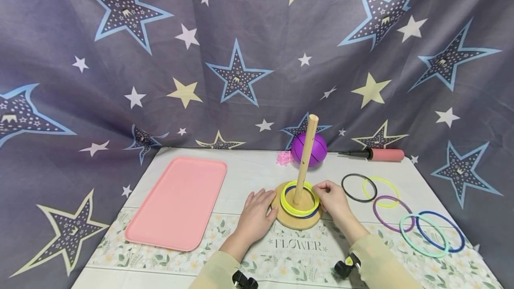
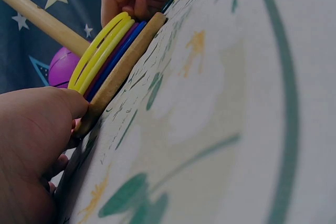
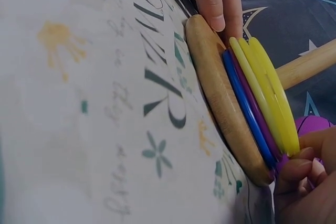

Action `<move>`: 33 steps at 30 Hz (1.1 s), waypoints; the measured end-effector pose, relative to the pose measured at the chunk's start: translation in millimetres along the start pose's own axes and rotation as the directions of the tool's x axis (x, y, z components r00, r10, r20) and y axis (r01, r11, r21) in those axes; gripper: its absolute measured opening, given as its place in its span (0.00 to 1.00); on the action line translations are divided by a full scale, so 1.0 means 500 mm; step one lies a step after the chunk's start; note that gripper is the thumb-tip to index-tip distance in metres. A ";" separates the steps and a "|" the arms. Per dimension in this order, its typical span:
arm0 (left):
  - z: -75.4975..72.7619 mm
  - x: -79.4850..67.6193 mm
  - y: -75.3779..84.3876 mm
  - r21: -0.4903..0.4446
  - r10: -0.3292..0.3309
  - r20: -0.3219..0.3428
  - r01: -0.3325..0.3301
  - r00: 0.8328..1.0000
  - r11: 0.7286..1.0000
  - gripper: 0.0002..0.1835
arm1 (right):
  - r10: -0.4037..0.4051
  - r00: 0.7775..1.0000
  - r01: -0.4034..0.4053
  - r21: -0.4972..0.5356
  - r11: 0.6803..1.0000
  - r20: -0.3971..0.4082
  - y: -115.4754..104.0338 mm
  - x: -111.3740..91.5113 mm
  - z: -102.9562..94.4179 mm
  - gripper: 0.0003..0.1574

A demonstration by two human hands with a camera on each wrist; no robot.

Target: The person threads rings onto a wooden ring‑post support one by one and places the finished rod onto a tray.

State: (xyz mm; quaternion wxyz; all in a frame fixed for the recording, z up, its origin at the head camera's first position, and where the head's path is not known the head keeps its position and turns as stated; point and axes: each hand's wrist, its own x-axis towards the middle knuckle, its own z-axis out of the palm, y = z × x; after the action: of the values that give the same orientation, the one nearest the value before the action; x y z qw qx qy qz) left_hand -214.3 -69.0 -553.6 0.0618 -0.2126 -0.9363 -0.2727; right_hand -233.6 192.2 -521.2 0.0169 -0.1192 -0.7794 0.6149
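Observation:
A wooden peg [image 1: 306, 159] rises from a round wooden base [image 1: 295, 223]. Stacked around its foot are two yellow rings [image 3: 273, 95], a purple ring [image 3: 252, 103] and a blue ring [image 3: 244, 103] lowest. My right hand [image 1: 333, 197] pinches the stack's right edge with thumb and forefinger; I cannot tell which rings lie between them. On the opposite side, my left hand [image 1: 257, 217] rests against the base's left edge, fingers fairly straight. The left thumb [image 2: 68, 103] lies at the rim near the lowest rings.
To the left lies a pink tray [image 1: 176, 204]. Behind the peg are a purple ball [image 1: 315, 153] and a small pink object [image 1: 284, 158]. A pink-handled pump [image 1: 385, 154] lies at back right. Several loose rings, including a black ring [image 1: 344, 188] and a mint ring [image 1: 401, 231], overlap at right.

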 end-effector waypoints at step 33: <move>-0.005 0.000 0.002 -0.006 0.001 0.007 -0.001 1.000 1.000 0.28 | -0.023 1.000 0.023 -0.040 0.999 0.017 -0.001 0.001 -0.030 0.17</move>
State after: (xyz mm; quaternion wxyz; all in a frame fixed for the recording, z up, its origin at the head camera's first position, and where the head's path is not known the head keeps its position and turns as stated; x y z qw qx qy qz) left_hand -213.8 -69.3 -551.1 0.0579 -0.2145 -0.9355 -0.2746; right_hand -231.6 206.5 -517.0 0.0152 -0.1055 -0.7930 0.5998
